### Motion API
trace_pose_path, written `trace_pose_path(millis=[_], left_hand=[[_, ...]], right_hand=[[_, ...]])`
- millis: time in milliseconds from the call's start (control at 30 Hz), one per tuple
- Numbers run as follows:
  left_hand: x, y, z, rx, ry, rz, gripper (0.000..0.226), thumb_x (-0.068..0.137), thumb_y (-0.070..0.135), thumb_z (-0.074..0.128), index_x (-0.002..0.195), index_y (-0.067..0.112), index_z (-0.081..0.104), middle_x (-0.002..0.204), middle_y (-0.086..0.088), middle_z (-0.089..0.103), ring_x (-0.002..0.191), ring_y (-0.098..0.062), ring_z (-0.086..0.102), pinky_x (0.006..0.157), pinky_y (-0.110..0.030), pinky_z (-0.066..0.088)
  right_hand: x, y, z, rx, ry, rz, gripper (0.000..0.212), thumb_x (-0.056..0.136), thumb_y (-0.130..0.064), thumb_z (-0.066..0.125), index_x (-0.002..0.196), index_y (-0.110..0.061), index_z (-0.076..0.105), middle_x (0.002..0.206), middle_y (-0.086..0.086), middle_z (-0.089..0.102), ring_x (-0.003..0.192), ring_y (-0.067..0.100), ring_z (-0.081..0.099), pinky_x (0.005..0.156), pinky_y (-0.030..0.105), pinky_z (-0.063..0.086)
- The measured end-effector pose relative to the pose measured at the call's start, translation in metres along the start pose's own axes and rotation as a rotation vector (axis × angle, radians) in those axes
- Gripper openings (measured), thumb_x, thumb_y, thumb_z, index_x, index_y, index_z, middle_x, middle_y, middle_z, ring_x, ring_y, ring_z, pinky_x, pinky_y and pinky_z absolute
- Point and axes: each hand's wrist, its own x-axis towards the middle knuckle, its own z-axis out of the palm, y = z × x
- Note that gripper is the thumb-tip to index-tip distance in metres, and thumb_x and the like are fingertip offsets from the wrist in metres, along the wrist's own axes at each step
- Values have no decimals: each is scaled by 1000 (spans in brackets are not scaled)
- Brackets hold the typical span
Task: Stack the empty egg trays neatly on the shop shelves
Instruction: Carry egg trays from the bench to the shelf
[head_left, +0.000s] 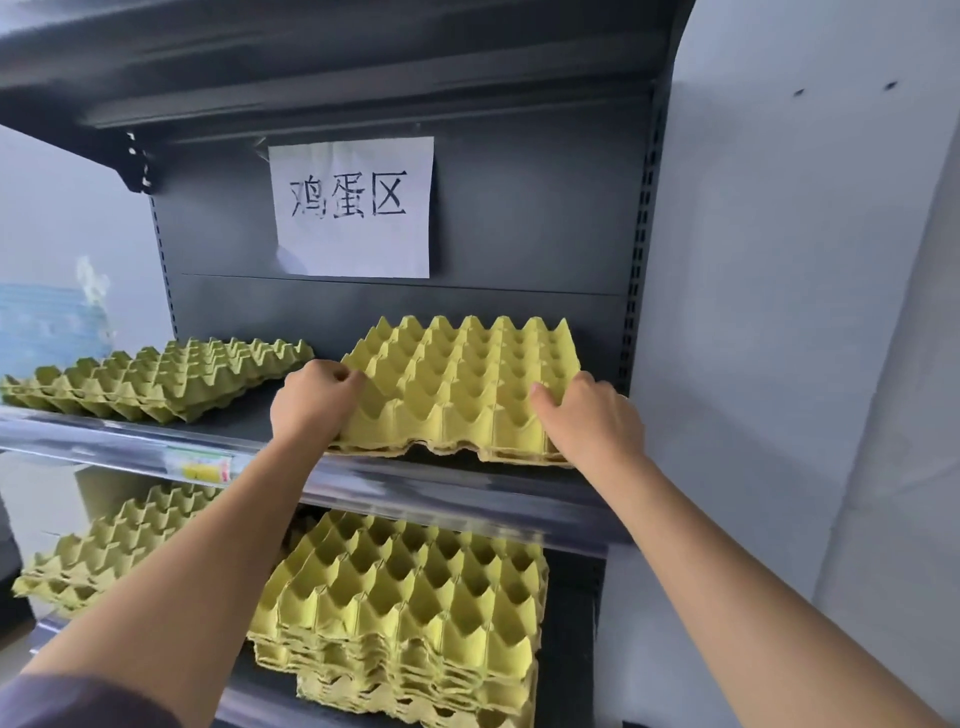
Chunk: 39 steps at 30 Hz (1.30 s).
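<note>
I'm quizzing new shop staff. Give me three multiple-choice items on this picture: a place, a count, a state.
1. Where does the paper sign hang? A on the back panel; B on the lower shelf; C on the side wall.
2. How many separate tray piles lie on the two shelves? A two; B four; C six.
3. What holds the upper-right tray? A both hands; B the left hand alone; C nothing.
Answers: 1 A, it sits above the trays. 2 B, two per shelf. 3 A, the left hand and right hand grip its side edges.
</note>
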Motion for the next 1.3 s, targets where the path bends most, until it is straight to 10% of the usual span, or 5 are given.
trace_pose_path(millis=[300,467,867,1067,1300], left_hand=[[33,-31,16,105,-127,113,34,88,31,41,81,8,64,84,-13,64,77,-34,57,62,-32,39],[29,-31,14,211,-77,567,46,91,47,33,107,21,67,122,-1,58,110,-28,51,87,-38,38],[17,-36,14,286,-143,845,82,73,73,8,86,24,72,105,11,66,112,-18,49,84,-34,34],[3,-14,16,251,-87,830,70,76,67,16,95,24,68,107,5,65,108,-24,52,90,-40,31],[-66,84,54,108,-22,1047,29,84,36,43,83,16,65,79,1,66,77,-29,60,73,-38,42]], right_hand=[[-7,-21,15,-41,-87,152,46,95,-46,32,63,-14,42,66,3,51,70,28,55,57,31,37],[-19,-37,13,-231,49,130,49,96,-49,31,108,-14,64,120,9,56,102,32,53,76,36,42],[-45,-38,20,-214,191,-151,18,90,-16,54,87,-6,68,98,7,60,69,25,57,59,27,36],[-43,-30,7,-229,175,-165,29,94,-35,49,112,-19,65,115,0,60,101,26,56,85,38,42],[-65,59,-46,-276,336,-141,27,87,-31,51,97,-15,70,94,6,66,81,33,62,68,39,48]])
